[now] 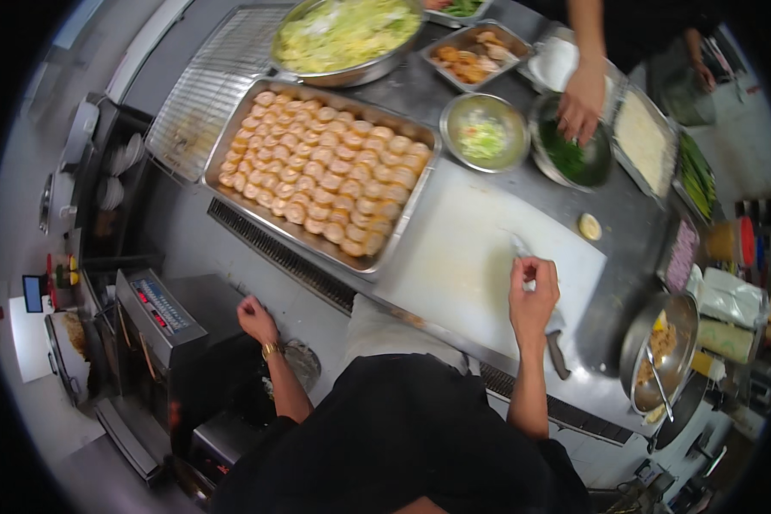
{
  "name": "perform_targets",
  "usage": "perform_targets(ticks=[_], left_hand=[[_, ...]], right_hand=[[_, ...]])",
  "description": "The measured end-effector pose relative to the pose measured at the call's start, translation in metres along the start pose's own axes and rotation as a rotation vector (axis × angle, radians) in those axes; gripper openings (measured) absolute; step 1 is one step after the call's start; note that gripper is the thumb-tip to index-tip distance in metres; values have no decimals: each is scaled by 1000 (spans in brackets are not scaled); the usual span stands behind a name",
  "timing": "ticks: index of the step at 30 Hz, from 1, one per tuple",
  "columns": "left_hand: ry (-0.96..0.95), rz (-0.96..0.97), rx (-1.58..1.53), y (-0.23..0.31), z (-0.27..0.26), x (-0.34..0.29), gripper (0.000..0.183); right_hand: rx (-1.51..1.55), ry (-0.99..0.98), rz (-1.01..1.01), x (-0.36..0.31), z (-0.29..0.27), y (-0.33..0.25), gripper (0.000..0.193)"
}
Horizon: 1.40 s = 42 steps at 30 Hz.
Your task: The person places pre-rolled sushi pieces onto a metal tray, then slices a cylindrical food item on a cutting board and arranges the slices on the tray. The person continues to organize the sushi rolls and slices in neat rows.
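My right hand (533, 295) is over the white cutting board (454, 231), thumb and fingers pinched together. A small, blurred greyish thing shows past its fingertips; I cannot make out what it is. Beside that wrist lies a knife with a dark handle (558, 356), its blade partly hidden. My left hand (257, 319) hangs off the counter at the left, fingers curled, with nothing visible in them. Left of the board stands a deep metal tray (215, 171) filled with rows of round orange-and-pale slices. A halved lemon (589, 226) sits just off the board's right edge.
Another person's hand (581, 107) reaches into a bowl of chopped greens (565, 158). Nearby are a bowl of pale chopped vegetable (483, 135), a large bowl of shredded cabbage (351, 34) and a wire rack (214, 77). A metal mixing bowl (685, 325) with a spoon stands right.
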<state>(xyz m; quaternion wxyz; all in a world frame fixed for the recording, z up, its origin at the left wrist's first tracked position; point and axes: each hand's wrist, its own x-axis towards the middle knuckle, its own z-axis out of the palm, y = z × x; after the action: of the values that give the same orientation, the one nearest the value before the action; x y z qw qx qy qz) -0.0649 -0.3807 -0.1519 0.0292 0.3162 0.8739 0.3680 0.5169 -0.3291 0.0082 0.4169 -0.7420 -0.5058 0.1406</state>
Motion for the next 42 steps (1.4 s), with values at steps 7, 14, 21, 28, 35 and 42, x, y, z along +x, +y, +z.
perform_targets(ticks=[7,14,21,28,35,42], left_hand=[[15,291,-158,166,41,234,26],[-328,600,-125,263,127,335,21],[-451,636,-79,272,179,356,24],[-467,628,-104,264,191,368,24],[-242,819,-169,279,174,342,23],[-682,961,-450,277,121,227,13]], right_hand=[[200,-96,608,-33,100,-74,20],[471,-22,779,11,195,-108,36],[334,160,734,16,225,-112,43],[235,113,828,-25,210,-130,37],[361,432,729,-115,183,-156,34],[321,601,1028,-296,207,-138,27]])
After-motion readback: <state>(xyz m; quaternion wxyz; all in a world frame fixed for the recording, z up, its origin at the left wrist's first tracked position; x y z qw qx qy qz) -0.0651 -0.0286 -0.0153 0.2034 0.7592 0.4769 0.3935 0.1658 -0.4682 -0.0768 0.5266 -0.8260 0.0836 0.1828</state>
